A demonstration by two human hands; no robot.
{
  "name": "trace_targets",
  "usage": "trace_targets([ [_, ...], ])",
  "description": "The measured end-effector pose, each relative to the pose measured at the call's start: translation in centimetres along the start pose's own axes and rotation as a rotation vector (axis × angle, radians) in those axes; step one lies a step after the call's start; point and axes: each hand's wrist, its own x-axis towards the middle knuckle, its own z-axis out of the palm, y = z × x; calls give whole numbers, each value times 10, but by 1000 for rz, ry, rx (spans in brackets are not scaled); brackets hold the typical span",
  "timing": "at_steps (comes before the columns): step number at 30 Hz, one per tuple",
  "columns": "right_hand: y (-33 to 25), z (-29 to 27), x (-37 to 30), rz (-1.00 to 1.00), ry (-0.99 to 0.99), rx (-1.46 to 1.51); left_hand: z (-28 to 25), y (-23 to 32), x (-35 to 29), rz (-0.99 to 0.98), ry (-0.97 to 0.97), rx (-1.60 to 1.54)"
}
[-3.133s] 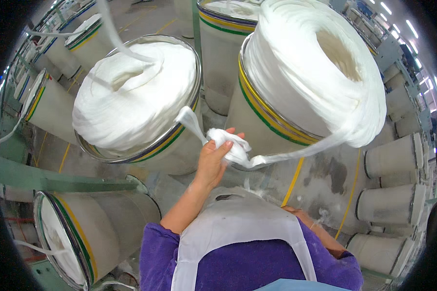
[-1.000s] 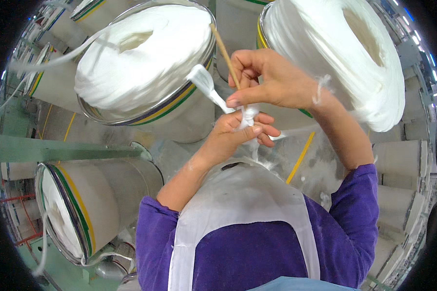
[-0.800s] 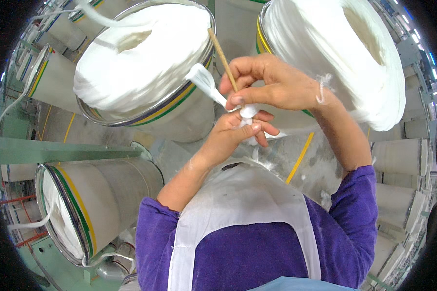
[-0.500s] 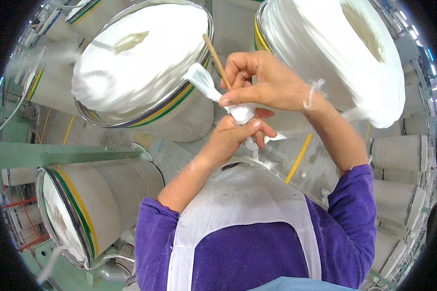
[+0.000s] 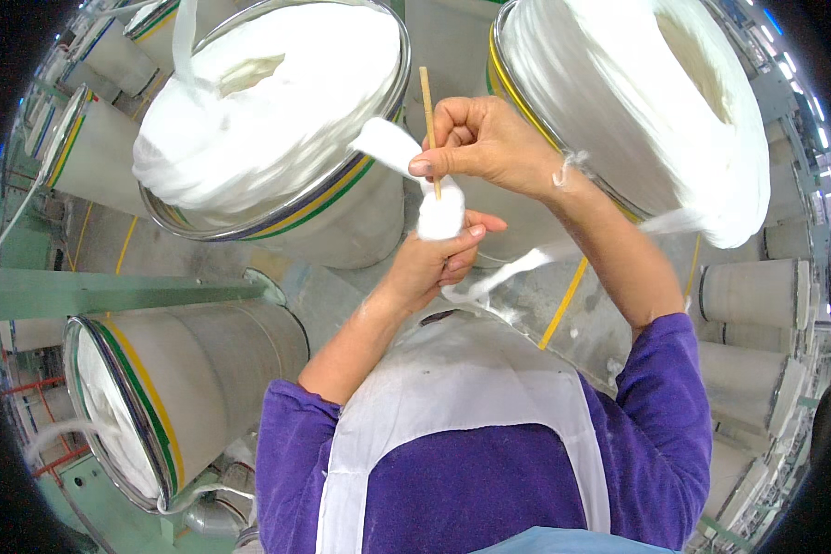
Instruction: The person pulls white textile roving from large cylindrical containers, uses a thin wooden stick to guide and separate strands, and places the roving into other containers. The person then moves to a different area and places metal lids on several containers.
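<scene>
In front of the apron, my right hand (image 5: 497, 152) pinches a thin wooden stick (image 5: 426, 92) between thumb and fingers. The stick stands nearly upright, its lower end against a flattened piece of white cotton sliver (image 5: 441, 216). My left hand (image 5: 431, 265) is just below, its thumb and fingers closed on that sliver. A flat loose end of sliver (image 5: 385, 144) sticks out left of my right fingertips. From beneath my hands a strand of sliver (image 5: 512, 270) runs right, passing behind my right forearm toward the large coil. A wisp of fibre (image 5: 571, 166) clings to my right wrist.
Two large cans stand ahead: one coil of sliver (image 5: 319, 102) at the left, another (image 5: 605, 102) at the right. A tilted-looking can (image 5: 222, 379) is at lower left beside a green beam (image 5: 129, 294). Several cans (image 5: 748, 294) line the right side. Yellow lines (image 5: 563, 305) mark the floor.
The stick has turned more upright, and its lower end now shows against the sliver. My left hand has shifted slightly left and down. The sliver between my hands looks flatter and more spread.
</scene>
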Motion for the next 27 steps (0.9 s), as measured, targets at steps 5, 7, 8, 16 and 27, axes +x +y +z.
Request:
trace_targets([
  [5,6,2,6,-14,46,176,-5,0,3,7,56,-1],
  [7,11,0,8,27,48,146,-7,0,3,7,63,27],
  [8,14,-1,10,21,57,138,-7,0,3,8,67,51],
  [16,23,12,32,46,323,376,-26,-10,-10,-148,63,52],
  [27,19,51,21,-127,-300,-897,-45,-39,-17,-105,193,246],
])
